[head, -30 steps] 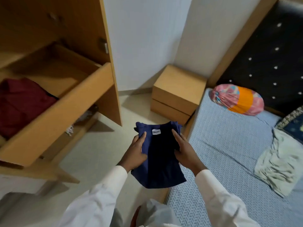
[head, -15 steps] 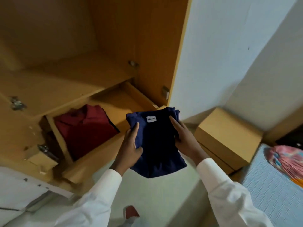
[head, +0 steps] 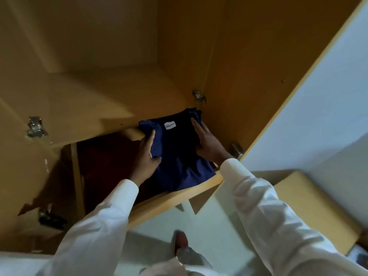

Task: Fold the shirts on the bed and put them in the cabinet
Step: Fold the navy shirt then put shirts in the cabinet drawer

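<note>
Folded navy shirt (head: 177, 162) hangs over the right end of the open drawer (head: 175, 200) of the cabinet (head: 229, 66), label (head: 170, 125) up. Its near hem overlaps the drawer front, but I can't tell if it rests there. L hand (head: 146, 159) pinches the shirt's left edge, thumb on top, index along the cloth. R hand (head: 208, 143) clasps the right edge, fingers stretched fwd. Inside the drawer, left part, a dark red shirt (head: 107, 156) lies in shadow. Right of the drawer & nearer, a wooden bedside box (head: 310, 208).
</note>
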### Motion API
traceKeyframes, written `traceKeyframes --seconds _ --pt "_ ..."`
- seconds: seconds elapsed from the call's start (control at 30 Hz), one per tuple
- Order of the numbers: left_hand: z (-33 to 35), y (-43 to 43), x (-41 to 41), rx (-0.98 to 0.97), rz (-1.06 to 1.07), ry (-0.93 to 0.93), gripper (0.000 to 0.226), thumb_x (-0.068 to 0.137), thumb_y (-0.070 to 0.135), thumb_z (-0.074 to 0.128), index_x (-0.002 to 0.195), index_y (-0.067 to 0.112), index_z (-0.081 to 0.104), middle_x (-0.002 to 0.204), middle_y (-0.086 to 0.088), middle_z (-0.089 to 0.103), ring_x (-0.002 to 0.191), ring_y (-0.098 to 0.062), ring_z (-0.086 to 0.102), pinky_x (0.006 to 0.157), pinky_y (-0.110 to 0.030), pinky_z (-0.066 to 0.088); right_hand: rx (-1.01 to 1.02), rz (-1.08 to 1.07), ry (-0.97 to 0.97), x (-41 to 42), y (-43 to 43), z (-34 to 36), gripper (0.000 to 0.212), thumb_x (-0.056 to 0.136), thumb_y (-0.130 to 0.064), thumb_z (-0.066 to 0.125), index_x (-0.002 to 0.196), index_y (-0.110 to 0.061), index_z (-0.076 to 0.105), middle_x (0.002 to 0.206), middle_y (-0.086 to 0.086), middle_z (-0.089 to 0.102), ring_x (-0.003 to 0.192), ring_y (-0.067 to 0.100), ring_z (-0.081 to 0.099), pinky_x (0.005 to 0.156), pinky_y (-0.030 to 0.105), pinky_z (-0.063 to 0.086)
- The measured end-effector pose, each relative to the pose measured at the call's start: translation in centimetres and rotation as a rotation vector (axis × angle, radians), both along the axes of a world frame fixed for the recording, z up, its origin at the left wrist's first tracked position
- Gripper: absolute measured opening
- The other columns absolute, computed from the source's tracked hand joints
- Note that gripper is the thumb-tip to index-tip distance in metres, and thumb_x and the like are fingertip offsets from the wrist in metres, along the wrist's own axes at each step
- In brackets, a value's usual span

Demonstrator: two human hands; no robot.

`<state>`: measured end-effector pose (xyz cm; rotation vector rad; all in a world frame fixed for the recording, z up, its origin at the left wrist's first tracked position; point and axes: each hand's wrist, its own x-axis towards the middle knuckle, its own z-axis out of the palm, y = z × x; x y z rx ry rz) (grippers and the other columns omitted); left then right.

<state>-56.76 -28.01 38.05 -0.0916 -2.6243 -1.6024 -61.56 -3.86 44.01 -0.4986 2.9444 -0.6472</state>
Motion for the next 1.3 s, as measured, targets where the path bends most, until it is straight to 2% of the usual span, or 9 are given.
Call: traceKeyframes --seconds 0.13,0.27,0.43,0.53,0.63,0.73,0.97,1.1,1.3 --pt "-3.0 -0.3 -2.6 0.020 0.088 -0.102 0.095 0.084 -0.006 0.069 0.157 0.027 0.019 0.158 -0.003 0.021 0.140 -0.008 0.025 0.108 -0.024 0.030 -0.065 0.083 -0.066 -5.0 -0.5 -3.0 0.100 0.085 0.000 0.064 0.160 -0.023 0.003 0.162 0.018 0.022 0.142 0.040 0.036 0.109 0.049 0.043" --pt "-6.8 0.0 -4.3 0.059 0.131 -0.174 0.092 0.083 0.011 0.073 0.155 0.027 0.019 0.153 -0.015 0.031 0.139 -0.030 0.038 0.111 -0.053 0.039 -0.060 0.200 -0.150 -9.4 -0.5 -7.6 0.095 0.087 0.003 0.065 0.159 -0.015 0.006 0.166 0.012 0.003 0.154 0.029 0.004 0.122 0.039 0.022" --pt "-10.7 2.0 -5.0 0.092 0.200 -0.238 0.098 0.081 0.014 0.072 0.156 0.034 0.011 0.160 -0.015 0.022 0.147 -0.031 0.025 0.117 -0.055 0.027 0.095 0.094 -0.216 -12.3 -0.7 -11.8 0.081 0.092 -0.008 0.058 0.159 -0.023 0.015 0.166 0.010 0.011 0.149 0.037 0.023 0.117 0.050 0.032" --pt "-11.7 2.4 -5.4 0.111 0.223 -0.303 0.091 0.084 -0.007 0.070 0.153 0.012 0.015 0.159 0.000 0.025 0.145 -0.016 0.024 0.119 -0.045 0.024 0.309 -0.035 -0.140 -11.4 -2.9 -12.5 0.074 0.096 -0.018 0.051 0.159 -0.028 0.013 0.164 0.008 0.005 0.140 0.040 0.032 0.107 0.051 0.041" --pt "-10.9 3.4 -4.7 0.263 0.312 -0.420 0.072 0.093 -0.012 0.055 0.152 0.014 0.022 0.153 0.011 0.036 0.136 -0.003 0.035 0.111 -0.029 0.029 0.484 -0.062 -0.130 -9.8 -4.0 -13.8 0.077 0.099 -0.026 0.049 0.159 -0.015 0.001 0.163 0.015 -0.004 0.146 0.044 0.016 0.115 0.055 0.029" --pt "-11.4 3.6 -3.3 0.235 0.346 -0.543 0.082 0.084 -0.006 0.070 0.151 0.009 0.026 0.141 -0.005 0.042 0.127 -0.020 0.044 0.111 -0.032 0.036 0.553 -0.064 -0.311 -9.2 -3.2 -16.0 0.051 0.103 -0.026 0.044 0.149 -0.007 0.033 0.152 0.021 0.033 0.139 0.038 0.037 0.114 0.046 0.033" --pt "-13.1 4.8 -1.3 -0.296 0.179 -0.829 0.083 0.081 0.021 0.072 0.150 0.016 0.026 0.147 -0.012 0.039 0.131 -0.031 0.043 0.111 -0.041 0.039 0.472 0.025 -0.417 -9.2 -2.9 -17.4 0.045 0.093 -0.033 0.061 0.131 -0.009 0.060 0.137 0.016 0.057 0.124 0.036 0.055 0.104 0.043 0.046" --pt "-12.9 3.7 -0.1 -0.356 0.241 -0.752 0.089 0.088 0.023 0.068 0.156 0.014 0.011 0.158 -0.014 0.022 0.142 -0.034 0.031 0.117 -0.043 0.029 0.414 -0.021 -0.342 -7.6 -3.6 -17.1 0.069 0.102 -0.016 0.046 0.160 -0.019 0.008 0.166 0.010 0.007 0.151 0.036 0.014 0.118 0.047 0.029" --pt "-12.1 4.0 0.9 -0.624 0.082 -0.768 0.087 0.095 0.029 0.060 0.158 0.016 0.000 0.161 -0.011 0.015 0.140 -0.033 0.035 0.112 -0.044 0.037 0.319 -0.107 -0.264 -8.2 -2.9 -16.6 0.069 0.104 -0.025 0.041 0.160 -0.017 0.001 0.165 0.014 0.003 0.151 0.036 0.012 0.120 0.048 0.021"
